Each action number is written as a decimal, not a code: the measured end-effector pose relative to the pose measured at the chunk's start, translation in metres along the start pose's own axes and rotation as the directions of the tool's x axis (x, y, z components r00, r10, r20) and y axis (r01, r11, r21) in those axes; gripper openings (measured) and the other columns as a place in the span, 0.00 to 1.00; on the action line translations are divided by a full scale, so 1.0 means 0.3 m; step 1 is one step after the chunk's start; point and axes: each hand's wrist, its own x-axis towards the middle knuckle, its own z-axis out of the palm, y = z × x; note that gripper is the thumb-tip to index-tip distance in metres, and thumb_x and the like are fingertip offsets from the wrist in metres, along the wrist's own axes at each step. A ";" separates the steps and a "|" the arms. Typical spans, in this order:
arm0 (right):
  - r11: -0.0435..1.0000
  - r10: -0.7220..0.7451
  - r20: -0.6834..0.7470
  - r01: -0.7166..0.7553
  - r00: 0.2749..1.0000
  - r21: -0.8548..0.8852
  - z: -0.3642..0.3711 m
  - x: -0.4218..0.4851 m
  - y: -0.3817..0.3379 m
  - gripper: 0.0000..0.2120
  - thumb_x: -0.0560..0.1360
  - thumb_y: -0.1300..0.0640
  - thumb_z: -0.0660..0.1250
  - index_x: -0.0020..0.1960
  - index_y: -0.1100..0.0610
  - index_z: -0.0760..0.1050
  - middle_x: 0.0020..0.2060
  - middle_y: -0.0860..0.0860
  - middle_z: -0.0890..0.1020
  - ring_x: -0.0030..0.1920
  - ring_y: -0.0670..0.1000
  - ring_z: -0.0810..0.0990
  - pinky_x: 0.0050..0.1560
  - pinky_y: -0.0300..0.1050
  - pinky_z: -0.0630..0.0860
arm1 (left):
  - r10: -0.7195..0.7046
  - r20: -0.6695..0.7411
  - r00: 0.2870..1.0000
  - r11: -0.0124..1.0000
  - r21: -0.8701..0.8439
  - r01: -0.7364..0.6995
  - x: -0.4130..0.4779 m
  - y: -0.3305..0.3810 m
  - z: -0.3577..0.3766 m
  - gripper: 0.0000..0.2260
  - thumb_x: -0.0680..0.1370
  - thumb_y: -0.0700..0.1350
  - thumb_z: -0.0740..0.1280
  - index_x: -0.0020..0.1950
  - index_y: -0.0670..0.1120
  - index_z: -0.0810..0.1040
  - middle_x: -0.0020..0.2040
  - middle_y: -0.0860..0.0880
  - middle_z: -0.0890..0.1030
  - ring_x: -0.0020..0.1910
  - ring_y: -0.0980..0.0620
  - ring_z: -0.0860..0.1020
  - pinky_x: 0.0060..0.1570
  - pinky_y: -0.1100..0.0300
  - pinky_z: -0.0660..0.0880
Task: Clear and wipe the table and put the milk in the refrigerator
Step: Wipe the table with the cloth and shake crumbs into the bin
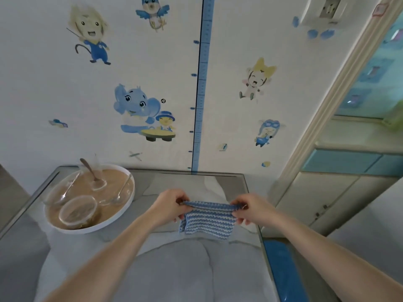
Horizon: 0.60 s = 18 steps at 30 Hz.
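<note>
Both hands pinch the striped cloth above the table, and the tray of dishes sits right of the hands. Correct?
No. The head view shows the tray of dishes left of the hands, not right. The left hand and right hand do pinch the striped cloth above the table.

A person's left hand (168,207) and right hand (250,209) pinch the top corners of a blue-and-white striped knitted cloth (208,223), which is stretched between them above the glass-topped table (196,273). At ten o'clock from the cloth, a round white-rimmed tray (133,192) holds a clear plastic tub (77,211), a brown spoon (90,171) and other clear dishes. At twelve o'clock, a blue height chart (204,83) runs up the cartoon-stickered wall.
</note>
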 end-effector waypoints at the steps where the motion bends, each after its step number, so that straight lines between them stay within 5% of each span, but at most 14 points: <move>1: 1.000 0.003 0.000 -0.003 1.000 0.000 0.006 0.025 0.012 0.05 0.75 0.63 0.64 0.44 0.54 0.73 0.36 0.49 0.78 0.33 0.42 0.77 0.29 0.29 0.73 | -0.031 -0.007 0.999 0.999 -0.042 0.031 0.016 -0.017 0.017 0.06 0.73 0.39 0.68 0.38 0.47 0.75 0.29 0.51 0.78 0.22 0.63 0.75 0.23 0.68 0.71; 4: 1.000 0.003 -0.006 -0.003 1.000 -0.006 0.015 0.107 0.037 0.05 0.74 0.63 0.64 0.42 0.54 0.73 0.35 0.49 0.78 0.34 0.42 0.78 0.34 0.33 0.75 | -0.085 -0.046 0.995 0.992 -0.097 0.080 0.077 -0.054 0.047 0.06 0.74 0.37 0.68 0.38 0.46 0.75 0.29 0.49 0.78 0.23 0.61 0.77 0.25 0.67 0.74; 8: 0.997 -0.017 -0.072 0.012 0.997 -0.070 0.001 0.241 0.044 0.08 0.73 0.63 0.65 0.51 0.60 0.77 0.35 0.49 0.77 0.34 0.44 0.75 0.34 0.35 0.72 | -0.086 -0.185 0.979 0.993 -0.098 0.068 0.202 -0.093 0.054 0.04 0.71 0.36 0.69 0.41 0.44 0.79 0.36 0.46 0.80 0.36 0.51 0.79 0.42 0.54 0.79; 14: 0.990 -0.120 -0.386 0.083 0.915 -0.111 -0.058 0.415 0.045 0.10 0.73 0.65 0.63 0.53 0.62 0.78 0.51 0.58 0.81 0.52 0.56 0.77 0.45 0.38 0.64 | 0.067 -0.407 0.911 0.998 0.018 -0.066 0.354 -0.076 0.038 0.07 0.75 0.39 0.65 0.50 0.42 0.80 0.41 0.49 0.78 0.42 0.52 0.74 0.31 0.70 0.64; 18: 0.990 -0.134 -0.440 0.097 0.888 -0.105 0.039 0.512 0.176 0.11 0.72 0.67 0.64 0.54 0.62 0.79 0.52 0.59 0.81 0.54 0.57 0.78 0.45 0.39 0.64 | 0.125 -0.359 0.925 0.990 0.106 -0.092 0.404 -0.217 0.176 0.09 0.75 0.40 0.66 0.54 0.42 0.79 0.45 0.45 0.80 0.44 0.50 0.76 0.36 0.70 0.64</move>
